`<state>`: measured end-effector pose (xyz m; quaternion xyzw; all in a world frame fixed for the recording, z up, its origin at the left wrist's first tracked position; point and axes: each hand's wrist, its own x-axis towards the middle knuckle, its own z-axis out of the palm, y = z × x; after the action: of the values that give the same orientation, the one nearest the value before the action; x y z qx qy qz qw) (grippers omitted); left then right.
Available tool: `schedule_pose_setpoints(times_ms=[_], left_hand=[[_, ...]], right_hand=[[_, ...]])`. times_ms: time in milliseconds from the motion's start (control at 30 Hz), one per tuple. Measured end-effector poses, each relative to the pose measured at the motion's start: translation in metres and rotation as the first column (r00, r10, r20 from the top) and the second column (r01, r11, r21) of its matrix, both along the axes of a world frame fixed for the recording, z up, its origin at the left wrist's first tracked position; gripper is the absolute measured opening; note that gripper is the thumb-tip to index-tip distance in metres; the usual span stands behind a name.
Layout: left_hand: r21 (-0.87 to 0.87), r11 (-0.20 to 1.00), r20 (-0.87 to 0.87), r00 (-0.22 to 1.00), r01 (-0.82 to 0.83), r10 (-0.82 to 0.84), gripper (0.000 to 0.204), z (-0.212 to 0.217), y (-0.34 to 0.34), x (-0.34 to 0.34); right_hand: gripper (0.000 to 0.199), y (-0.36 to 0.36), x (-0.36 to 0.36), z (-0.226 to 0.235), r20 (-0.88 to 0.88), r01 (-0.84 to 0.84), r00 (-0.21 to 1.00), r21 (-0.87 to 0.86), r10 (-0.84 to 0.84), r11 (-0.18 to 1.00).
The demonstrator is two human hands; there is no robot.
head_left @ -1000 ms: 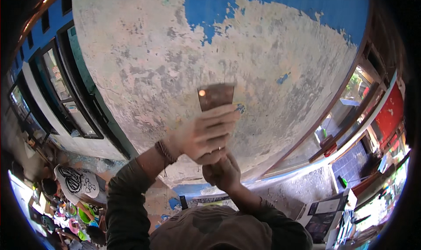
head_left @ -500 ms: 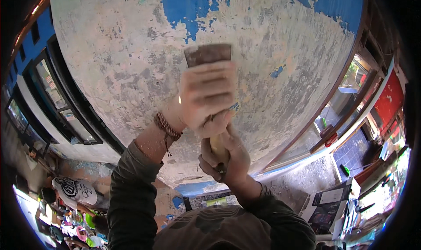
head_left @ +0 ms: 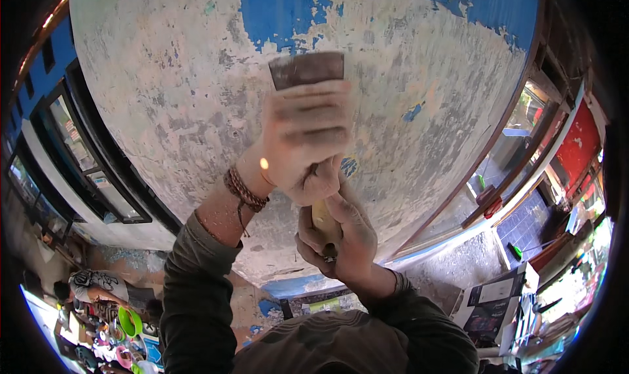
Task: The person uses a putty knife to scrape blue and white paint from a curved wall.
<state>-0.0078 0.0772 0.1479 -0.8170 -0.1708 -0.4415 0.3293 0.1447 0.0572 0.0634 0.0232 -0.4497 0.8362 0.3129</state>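
Note:
A paint scraper (head_left: pixel 306 70) with a wide dark blade and a pale yellow handle lies against the wall (head_left: pixel 196 98), its blade edge just below the remaining blue paint (head_left: pixel 282 13). My left hand (head_left: pixel 308 135), with a braided bracelet at the wrist, is wrapped round the scraper close under the blade. Lower down, my right hand (head_left: pixel 344 233) grips the handle, whose butt end shows at the palm. The wall around both hands is patchy white and grey, with a few small blue flecks. The fingers hide the middle of the scraper.
Dark-framed windows (head_left: pixel 88 154) stand to the left. Below them a person (head_left: pixel 108 287) bends near a green basin (head_left: pixel 130 321) and assorted household things. A black-and-white cardboard box (head_left: pixel 491 308) is at lower right, and a doorway opens onto blue floor tiles (head_left: pixel 524 226).
Both hands are still on the scraper, and its blade has moved slightly up the wall toward the blue paint. The person at lower left has bent further over.

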Motion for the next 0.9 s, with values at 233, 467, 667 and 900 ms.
schedule_pose_setpoints(times_ms=[233,467,667,900], left_hand=[[0.034,0.998,-0.015,0.999,-0.051,0.051,0.016,0.013,0.013,0.001],[-0.024,0.999,-0.001,1.0,-0.024,0.024,0.019,-0.018,0.007,0.005],[0.002,1.0,-0.035,0.999,-0.021,0.021,0.015,0.003,0.005,0.0],[0.012,0.998,-0.007,0.998,0.067,-0.067,0.013,-0.014,0.005,0.004]], right_hand=[[0.048,0.012,-0.002,0.015,-0.002,0.074,0.997,0.002,-0.074,0.997],[0.058,-0.003,0.004,-0.015,0.081,0.15,0.986,-0.055,-0.146,0.987],[0.062,0.0,0.002,0.007,0.027,0.115,0.993,0.061,-0.117,0.992],[0.061,-0.006,0.002,-0.013,0.051,0.131,0.99,-0.005,-0.131,0.991]])
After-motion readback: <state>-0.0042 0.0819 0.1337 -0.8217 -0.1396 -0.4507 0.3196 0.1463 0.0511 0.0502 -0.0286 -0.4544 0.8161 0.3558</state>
